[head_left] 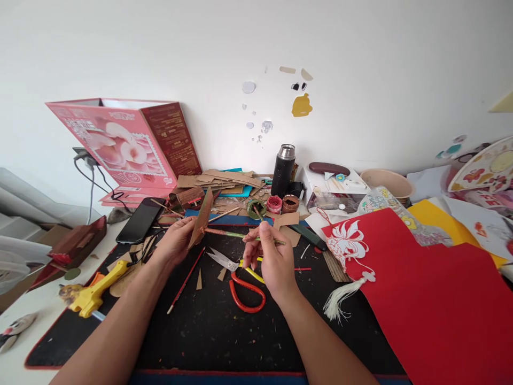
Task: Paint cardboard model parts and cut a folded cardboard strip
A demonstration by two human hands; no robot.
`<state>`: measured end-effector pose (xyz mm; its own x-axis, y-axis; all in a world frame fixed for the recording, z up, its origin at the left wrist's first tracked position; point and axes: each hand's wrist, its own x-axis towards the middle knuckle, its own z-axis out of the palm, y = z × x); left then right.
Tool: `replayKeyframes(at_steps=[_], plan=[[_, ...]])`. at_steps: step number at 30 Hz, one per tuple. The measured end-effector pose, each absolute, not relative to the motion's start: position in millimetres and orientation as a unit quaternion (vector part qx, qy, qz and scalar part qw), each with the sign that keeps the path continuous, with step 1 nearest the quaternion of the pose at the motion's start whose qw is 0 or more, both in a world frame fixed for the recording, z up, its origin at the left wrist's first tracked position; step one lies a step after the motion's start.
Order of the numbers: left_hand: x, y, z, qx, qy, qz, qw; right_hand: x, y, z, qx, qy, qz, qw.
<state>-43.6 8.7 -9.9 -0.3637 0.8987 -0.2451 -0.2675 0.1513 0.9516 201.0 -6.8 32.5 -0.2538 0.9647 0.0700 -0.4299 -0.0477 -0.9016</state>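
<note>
Stretching beneath the scissors [230, 266] is a black mat [192, 342], specked with paint and edged in red. Right of the scissors spreads a big stepped sheet of red card [425, 299]. Far beyond them to the left, against the wall, leans a pink bag [136, 149] printed with peaches. Next in size come the two bare hands, one on either side of the scissors' blades. The left hand [176, 240], left of the scissors, has its fingers closed on the task's main thing, a brown cardboard piece [201, 218] with greenish edges, tilted up off the mat just beyond the blade tips. The right hand [274, 262], above the scissors' handles, pinches a slim painted stick [226, 233] between thumb and fingers; its far end reaches the cardboard (whether it merely touches or is fixed there, I can't tell). Left of the scissors, past the left forearm, lie a black phone [141, 220] and a yellow glue gun [96, 294]; behind the scissors to the right stands a black flask [282, 176]. A white tasselled ornament [348, 240] hangs over the card's edge nearest the scissors. Smaller again, three paint jars [274, 206], green, pink and brown, sit in a row beyond the scissors, and a thin red pencil [186, 280] lies just left of them.
</note>
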Motion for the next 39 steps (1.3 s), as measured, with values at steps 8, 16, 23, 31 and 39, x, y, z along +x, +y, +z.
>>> replayKeyframes(at_steps=[8,16,23,31,39], plan=[[-42.2,7.1,-9.2,0.28,0.573,0.587,0.499,196.8,-10.8,33.3,-0.297,-0.454,0.671,0.506],[-41.0,7.2,-6.9,0.283,0.569,0.589,0.5,198.7,-7.6,32.2,-0.313,-0.443,0.653,0.528],[-42.1,6.6,-8.7,0.287,0.568,0.584,0.503,197.6,-10.5,31.9,-0.317,-0.464,0.652,0.51],[-42.9,7.4,-9.5,0.286,0.566,0.589,0.5,199.8,-10.2,30.2,-0.308,-0.468,0.636,0.531],[-43.5,7.5,-10.8,0.29,0.576,0.583,0.494,198.6,-11.6,32.0,-0.326,-0.481,0.624,0.522]])
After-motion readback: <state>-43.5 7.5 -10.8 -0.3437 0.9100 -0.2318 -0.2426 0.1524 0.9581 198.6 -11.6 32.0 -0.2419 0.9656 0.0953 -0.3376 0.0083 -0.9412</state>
